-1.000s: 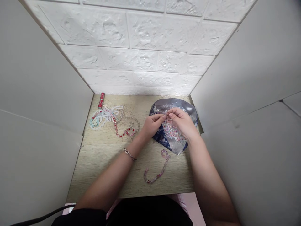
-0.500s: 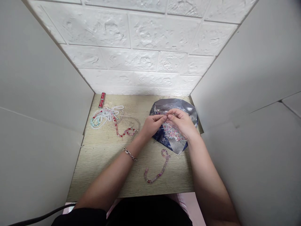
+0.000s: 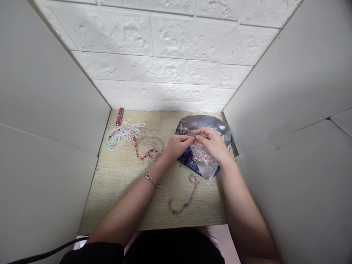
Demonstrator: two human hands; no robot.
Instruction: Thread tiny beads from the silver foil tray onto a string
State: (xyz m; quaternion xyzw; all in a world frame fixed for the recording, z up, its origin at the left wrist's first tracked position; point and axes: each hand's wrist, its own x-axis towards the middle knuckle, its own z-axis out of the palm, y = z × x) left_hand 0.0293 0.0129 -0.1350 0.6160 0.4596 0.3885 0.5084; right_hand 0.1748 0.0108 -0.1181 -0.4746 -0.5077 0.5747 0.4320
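Observation:
Both my hands meet fingertip to fingertip above an open silver-lined, blue-patterned bag (image 3: 191, 161). My left hand (image 3: 178, 146) pinches thumb and forefinger together, and what lies between them is too small to make out. The thumb and forefinger of my right hand (image 3: 211, 145) are pressed together beside it, their contents hidden too. Loose pink and clear beads (image 3: 202, 156) lie in the bag below my fingers. On the table nearer to me, a curved strand of pink and purple beads (image 3: 189, 200) is strung along a line.
At the back left lie tangled white and turquoise bead strands (image 3: 121, 135) and a red bead strand (image 3: 137, 152). A red cylinder (image 3: 119, 116) rests behind them. Grey panels (image 3: 49, 128) flank the wooden table (image 3: 123, 187), with a white brick wall (image 3: 170, 69) behind.
My fingertips have shifted very slightly while staying pinched together over the bag. The bag, the strands and the red cylinder have not moved.

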